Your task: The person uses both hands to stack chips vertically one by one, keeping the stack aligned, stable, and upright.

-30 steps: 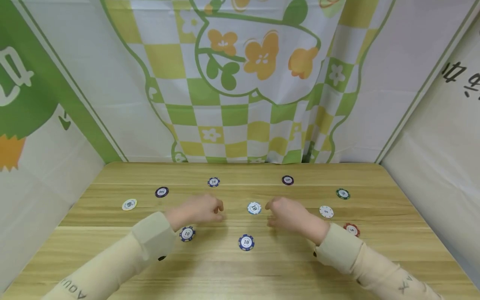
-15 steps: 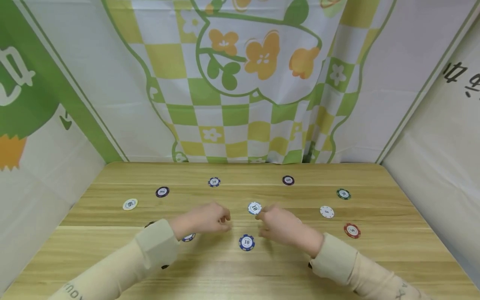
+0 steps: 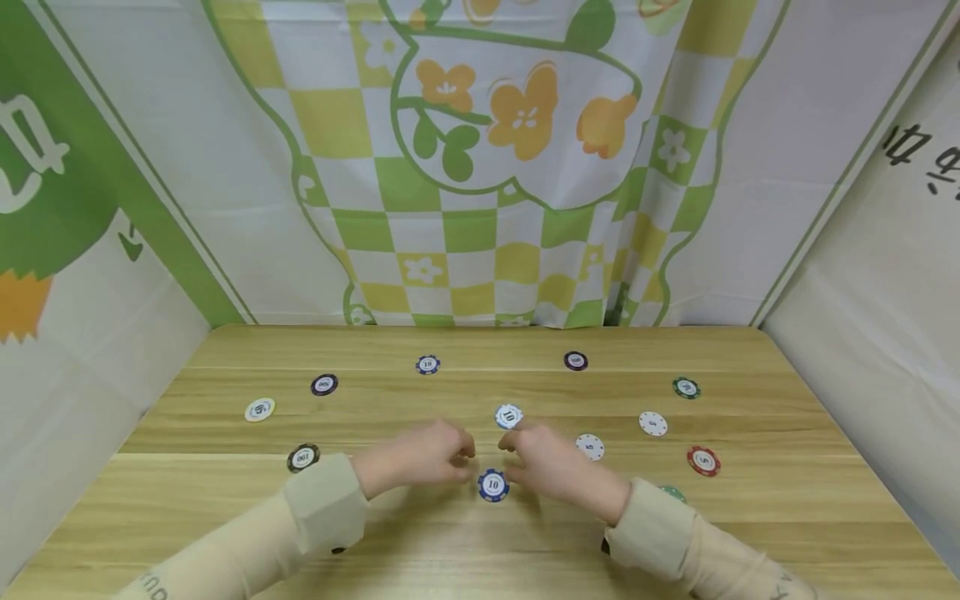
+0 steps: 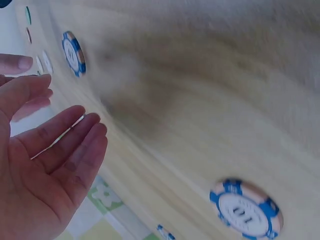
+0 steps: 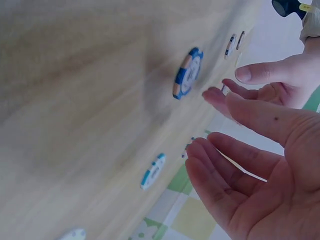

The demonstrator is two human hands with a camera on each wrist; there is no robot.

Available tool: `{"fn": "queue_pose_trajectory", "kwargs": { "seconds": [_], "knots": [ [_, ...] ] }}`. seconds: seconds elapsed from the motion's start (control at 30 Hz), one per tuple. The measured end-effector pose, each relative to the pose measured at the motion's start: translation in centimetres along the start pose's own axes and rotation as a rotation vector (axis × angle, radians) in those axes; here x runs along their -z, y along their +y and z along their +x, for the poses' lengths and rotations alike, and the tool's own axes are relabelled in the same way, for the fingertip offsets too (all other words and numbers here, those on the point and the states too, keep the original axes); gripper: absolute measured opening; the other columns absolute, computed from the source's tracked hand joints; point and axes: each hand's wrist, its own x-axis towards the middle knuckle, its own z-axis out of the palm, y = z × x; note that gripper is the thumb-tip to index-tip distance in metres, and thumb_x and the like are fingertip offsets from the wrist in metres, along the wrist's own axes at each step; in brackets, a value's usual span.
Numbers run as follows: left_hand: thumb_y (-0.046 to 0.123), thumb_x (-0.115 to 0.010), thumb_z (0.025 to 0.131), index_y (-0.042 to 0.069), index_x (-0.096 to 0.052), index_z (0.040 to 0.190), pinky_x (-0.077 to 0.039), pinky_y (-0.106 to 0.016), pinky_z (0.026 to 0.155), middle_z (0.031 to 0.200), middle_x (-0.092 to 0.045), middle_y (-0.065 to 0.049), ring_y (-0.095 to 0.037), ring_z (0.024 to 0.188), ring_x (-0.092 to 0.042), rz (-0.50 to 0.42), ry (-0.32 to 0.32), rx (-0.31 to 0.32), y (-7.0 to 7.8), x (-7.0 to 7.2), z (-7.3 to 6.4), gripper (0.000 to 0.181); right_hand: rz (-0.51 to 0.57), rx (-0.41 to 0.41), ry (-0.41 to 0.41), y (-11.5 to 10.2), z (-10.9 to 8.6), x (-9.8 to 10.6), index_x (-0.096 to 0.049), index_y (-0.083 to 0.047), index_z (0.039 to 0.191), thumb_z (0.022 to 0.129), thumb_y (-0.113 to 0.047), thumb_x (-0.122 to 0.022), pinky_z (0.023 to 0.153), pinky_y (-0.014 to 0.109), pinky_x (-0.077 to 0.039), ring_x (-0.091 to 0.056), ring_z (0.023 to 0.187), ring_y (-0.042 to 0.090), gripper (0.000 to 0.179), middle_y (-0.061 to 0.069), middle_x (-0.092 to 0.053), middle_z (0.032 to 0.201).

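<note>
A blue poker chip (image 3: 492, 485) marked 10 lies flat on the wooden table between my two hands. My left hand (image 3: 431, 454) hovers at its left side, fingers loosely bent and the palm turned inward. Mirroring it, my right hand (image 3: 553, 471) hangs at the chip's right, fingertips close to its edge. Both hands hold nothing; in the right wrist view a gap shows between the right thumb (image 5: 257, 117) and fingers. Just beyond the right fingertips lies a light-blue chip (image 3: 508, 416). Another blue chip (image 4: 246, 209) shows in the left wrist view, hidden under the left arm in the head view.
Around the hands lie several more chips: black (image 3: 303, 457), yellow-white (image 3: 260, 409), purple (image 3: 324, 384), white (image 3: 590, 447), red (image 3: 703, 461) and dark green (image 3: 686, 387). A lighter green chip (image 3: 672, 493) is partly behind the right sleeve. A checked curtain (image 3: 480, 225) hangs behind the table.
Both hands have moved inward and nearer the front, closing in on the blue chip. The forearms now cover one blue chip and uncover black, white and green ones. The chips stay put.
</note>
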Motion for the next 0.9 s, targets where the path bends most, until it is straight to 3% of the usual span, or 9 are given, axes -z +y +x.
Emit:
{"fn": "queue_pose_trajectory", "kwargs": {
  "seconds": [0.2,0.43,0.67,0.9],
  "knots": [
    [0.023,-0.070,0.075,0.001,-0.063,0.098,-0.050,-0.029,0.076,0.092,-0.062,-0.008,-0.019,0.083,-0.059,-0.002,0.052,-0.024,0.6,-0.9,0.1,0.033,0.053,-0.053,-0.019,-0.1,0.1,-0.7,-0.064,0.000,0.101,0.073,-0.015,-0.072,0.073,0.029,-0.052,-0.060,0.085,0.021,0.032,0.009,-0.064,0.094],
    [0.020,-0.074,0.071,0.000,-0.063,0.098,-0.049,-0.030,0.079,0.092,-0.060,-0.007,-0.019,0.084,-0.056,-0.073,0.084,0.012,1.2,-1.8,0.2,0.036,0.082,-0.053,-0.010,-0.3,0.0,-1.6,-0.065,0.002,0.096,0.069,-0.007,-0.073,0.067,0.023,-0.050,-0.056,0.074,0.016,0.030,0.008,-0.060,0.086],
    [0.018,-0.077,0.067,0.000,-0.064,0.094,-0.047,-0.023,0.068,0.084,-0.057,-0.004,-0.013,0.074,-0.050,-0.133,0.171,0.012,1.2,-3.0,0.4,0.035,0.097,-0.014,0.014,-0.2,0.0,-2.0,-0.066,0.003,0.092,0.066,-0.004,-0.074,0.061,0.020,-0.046,-0.051,0.070,0.012,0.029,0.006,-0.057,0.080],
    [0.014,-0.080,0.062,-0.001,-0.063,0.090,-0.043,-0.019,0.060,0.078,-0.052,-0.002,-0.010,0.068,-0.046,-0.238,0.221,0.088,1.9,-3.6,0.3,0.036,0.106,-0.026,0.016,-0.3,-0.1,-2.3,-0.065,0.003,0.086,0.065,-0.005,-0.075,0.055,0.018,-0.041,-0.044,0.064,0.010,0.024,0.004,-0.052,0.074]
  ]
}}
